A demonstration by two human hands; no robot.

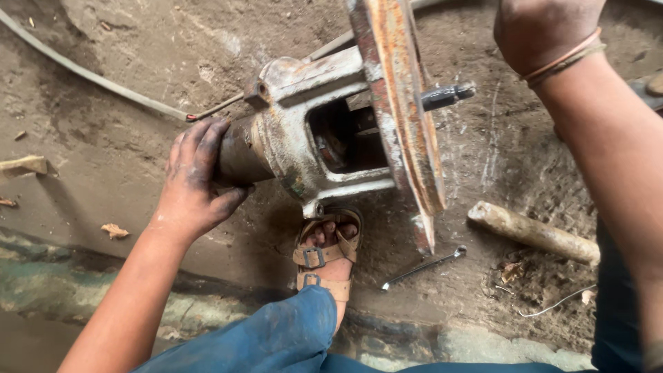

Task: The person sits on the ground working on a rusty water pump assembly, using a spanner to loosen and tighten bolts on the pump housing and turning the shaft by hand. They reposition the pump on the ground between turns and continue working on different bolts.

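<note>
left hand [197, 179] wraps end of metal housing [311, 131]; flange disc [404, 103] right of it. right hand [542, 31] beyond disc. sandalled foot [328, 252] under housing; wrench [423, 267], wooden handle [532, 233] below right hand.

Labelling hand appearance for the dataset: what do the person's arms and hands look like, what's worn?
Both forearms bare, no sleeves or gloves. Left hand is smeared with dark grease, heaviest on the fingers. Right hand wears thin orange and tan bands at the wrist.
</note>
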